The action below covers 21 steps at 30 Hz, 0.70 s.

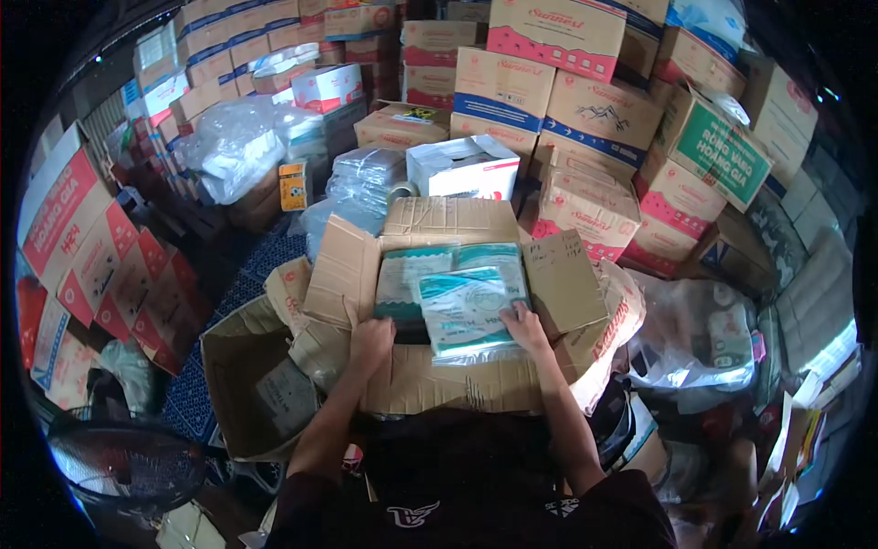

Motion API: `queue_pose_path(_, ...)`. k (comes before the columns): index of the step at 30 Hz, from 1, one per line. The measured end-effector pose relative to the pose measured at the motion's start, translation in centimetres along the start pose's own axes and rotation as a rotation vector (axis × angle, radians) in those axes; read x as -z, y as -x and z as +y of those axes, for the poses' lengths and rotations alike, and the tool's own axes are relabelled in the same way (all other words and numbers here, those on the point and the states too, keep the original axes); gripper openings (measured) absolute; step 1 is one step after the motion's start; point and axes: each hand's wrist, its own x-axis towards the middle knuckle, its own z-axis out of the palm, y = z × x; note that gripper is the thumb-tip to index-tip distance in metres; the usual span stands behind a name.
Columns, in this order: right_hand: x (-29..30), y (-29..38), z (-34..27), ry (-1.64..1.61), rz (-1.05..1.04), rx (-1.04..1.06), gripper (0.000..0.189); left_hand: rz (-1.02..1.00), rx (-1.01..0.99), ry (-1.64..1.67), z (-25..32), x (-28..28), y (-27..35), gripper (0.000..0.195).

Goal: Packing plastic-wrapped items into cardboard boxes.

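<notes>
An open cardboard box (456,384) lies before me with its flaps folded outward. Inside it are several flat teal-and-white plastic packets (415,271). Another such packet (463,312), in clear wrap, lies on top of them, tilted towards the front. My right hand (525,326) holds this packet by its right edge. At the box's front left corner is my left hand (372,343), its fingers curled over the cardboard edge beside the left flap (341,271). A dark gap shows between the packets and the front wall.
An open, larger carton (240,384) stands at the left. Behind the box are stacked clear-wrapped packs (363,178), a tape roll (403,191) and a white carton (463,171). Stacked cartons (590,117) rise behind. Clear plastic bags (693,336) lie at right; a mesh-guarded fan (127,460) is at lower left.
</notes>
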Motion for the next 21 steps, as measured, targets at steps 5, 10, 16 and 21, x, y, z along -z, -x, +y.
queue_pose_path(5, 0.9, 0.3, -0.3, -0.187, 0.045, -0.24, 0.051, 0.307, -0.124, -0.083, 0.5, -0.8, -0.4, 0.024)
queue_pose_path(10, 0.5, 0.4, -0.1, -0.118, 0.004, -0.15, 0.05, 0.377, -0.17, -0.134, 0.8, -0.3, 0.3, 0.023)
queue_pose_path(16, -0.4, -0.1, -0.2, -0.196, 0.074, -0.252, 0.048, 0.393, -0.177, -0.075, -0.3, -1.2, -0.1, 0.023)
queue_pose_path(21, -0.2, 0.1, 0.7, -0.208, 0.064, -0.275, 0.047, 0.417, -0.204, -0.193, 1.1, -0.1, 0.1, 0.022)
